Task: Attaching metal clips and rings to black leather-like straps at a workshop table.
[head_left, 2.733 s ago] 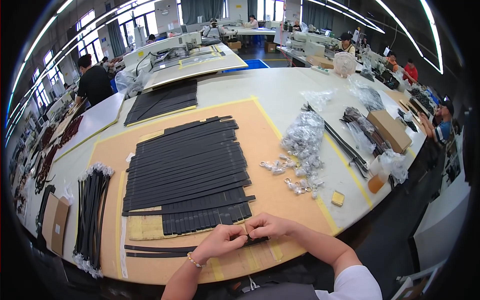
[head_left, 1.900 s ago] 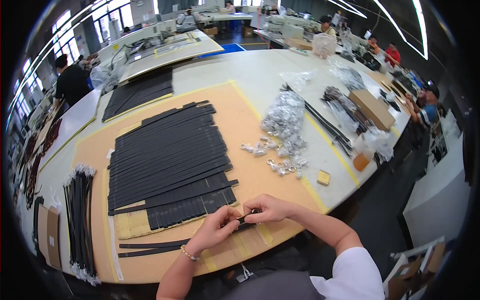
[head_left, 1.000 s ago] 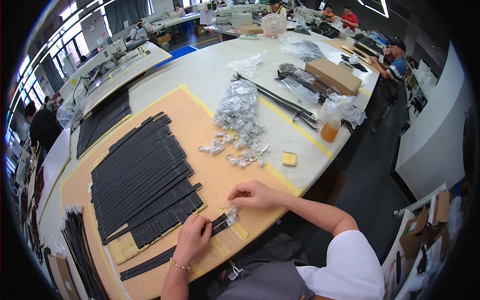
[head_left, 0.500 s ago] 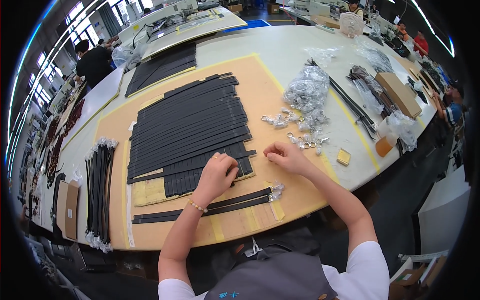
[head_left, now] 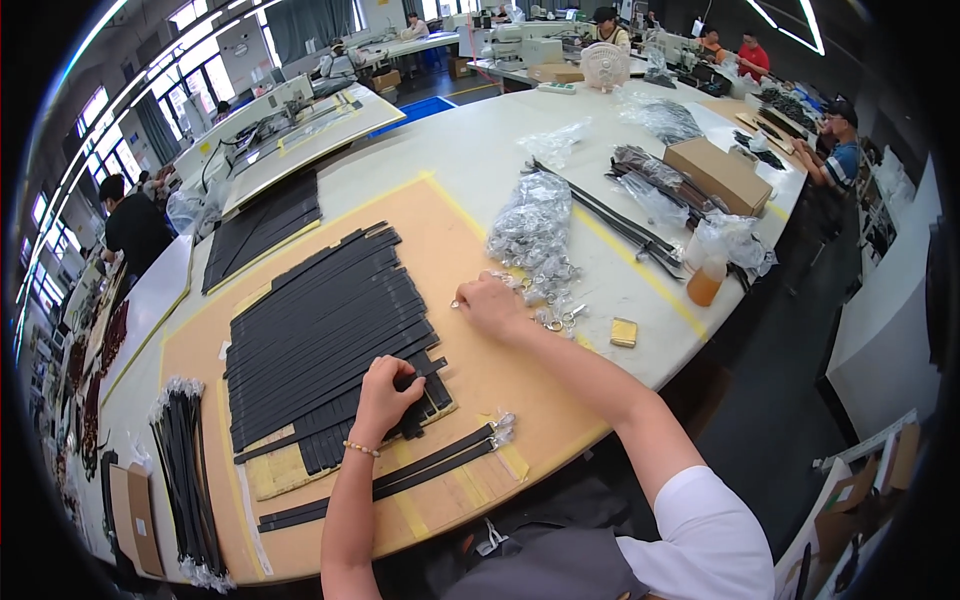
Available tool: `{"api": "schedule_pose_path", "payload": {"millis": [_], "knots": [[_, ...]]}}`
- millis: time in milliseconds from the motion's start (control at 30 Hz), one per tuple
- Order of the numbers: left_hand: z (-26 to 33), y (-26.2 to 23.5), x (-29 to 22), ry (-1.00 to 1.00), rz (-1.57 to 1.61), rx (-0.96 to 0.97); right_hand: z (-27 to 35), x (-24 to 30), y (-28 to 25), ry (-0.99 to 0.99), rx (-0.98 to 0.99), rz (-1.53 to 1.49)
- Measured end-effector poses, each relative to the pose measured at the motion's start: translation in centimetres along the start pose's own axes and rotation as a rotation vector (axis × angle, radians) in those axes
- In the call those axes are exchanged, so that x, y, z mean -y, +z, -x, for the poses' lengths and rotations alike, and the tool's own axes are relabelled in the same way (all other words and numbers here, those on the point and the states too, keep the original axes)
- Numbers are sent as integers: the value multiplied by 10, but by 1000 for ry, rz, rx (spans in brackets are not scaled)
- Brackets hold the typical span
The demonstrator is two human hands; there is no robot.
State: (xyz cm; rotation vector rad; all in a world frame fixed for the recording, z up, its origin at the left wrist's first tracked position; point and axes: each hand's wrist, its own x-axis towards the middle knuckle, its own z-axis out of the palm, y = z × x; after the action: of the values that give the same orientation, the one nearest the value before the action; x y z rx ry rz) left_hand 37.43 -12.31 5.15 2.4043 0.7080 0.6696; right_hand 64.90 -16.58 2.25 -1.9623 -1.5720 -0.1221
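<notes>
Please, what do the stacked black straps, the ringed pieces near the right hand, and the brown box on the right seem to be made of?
Black straps: perhaps leather or imitation; flat, smooth, low sheen, grain too small to see.
Ringed pieces: probably metal, shiny, partly in clear crinkled plastic.
Brown box: likely cardboard, matte, with flat panels and straight edges.

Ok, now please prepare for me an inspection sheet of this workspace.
Surface: yellow-taped tan board on pale table.
Job's things: black straps in rows; two front straps with plastic-wrapped right ends; heap of plastic-wrapped hardware.
Clutter: cardboard box, container of amber liquid, yellow block, clear plastic bag.
Hands: left hand at the black straps, right hand at the plastic-wrapped hardware; grip unclear on both.
Cables: too small to tell by the far machine.
Surroundings: co-worker in red, pale fan.
</notes>
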Motion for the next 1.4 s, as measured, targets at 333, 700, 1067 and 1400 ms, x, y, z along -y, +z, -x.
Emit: {"api": "schedule_pose_path", "payload": {"millis": [333, 700, 1067, 1400], "knots": [[29, -23, -20, -185, 622, -167, 42, 63, -30, 356, 448, -1579], [40, -24, -32, -168, 718, -214, 67, 87, -26, 367, 674, -1985], [44, -22, -42, -177, 720, -134, 75, 78, -23, 315, 788, -2074], [48, -24, -38, -192, 770, -57, 78, 81, -23, 283, 844, -2063]]}}
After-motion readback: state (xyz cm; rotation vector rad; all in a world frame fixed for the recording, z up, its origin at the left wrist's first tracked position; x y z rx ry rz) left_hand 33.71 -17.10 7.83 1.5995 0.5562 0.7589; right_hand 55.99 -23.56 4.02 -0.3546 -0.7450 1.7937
